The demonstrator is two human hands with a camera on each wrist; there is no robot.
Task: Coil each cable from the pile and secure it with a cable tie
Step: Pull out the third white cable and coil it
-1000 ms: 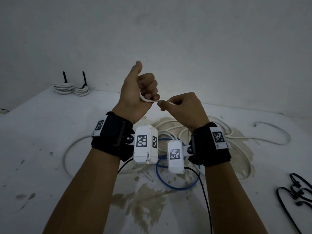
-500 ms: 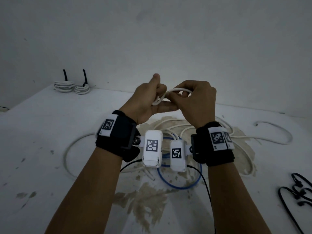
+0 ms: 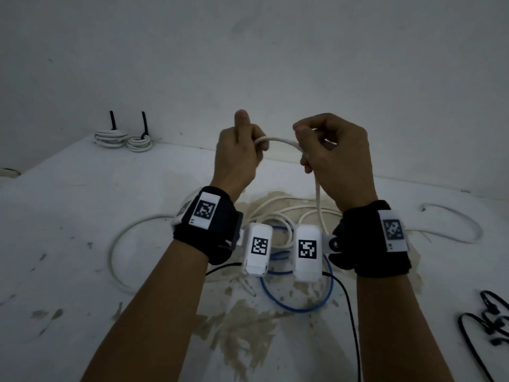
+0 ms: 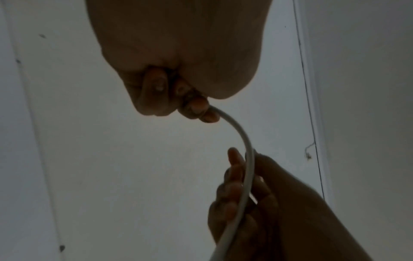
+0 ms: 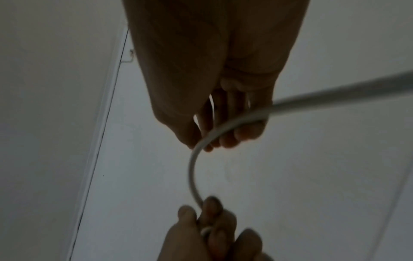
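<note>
A white cable (image 3: 278, 140) arches between my two raised hands above the table. My left hand (image 3: 240, 153) is curled round one end of it, thumb up. My right hand (image 3: 330, 153) grips the cable too, and from it the cable drops (image 3: 319, 205) to the pile (image 3: 278, 216) of white cables with a blue cable (image 3: 297, 306) on the table. In the left wrist view the cable (image 4: 242, 137) leaves the left fingers (image 4: 201, 107) and curves to the right hand (image 4: 248, 190). In the right wrist view it (image 5: 194, 166) runs under the right fingers (image 5: 225, 137).
Two coiled white cables with black ties (image 3: 110, 135) (image 3: 139, 142) stand at the table's far left by the wall. Black cable ties (image 3: 493, 321) lie at the right edge. A loose white cable loop (image 3: 457, 224) lies to the right, another (image 3: 115, 255) to the left.
Both hands have moved apart, and a short arc of white cable now spans between them. The right hand has slid along the cable to the right.
</note>
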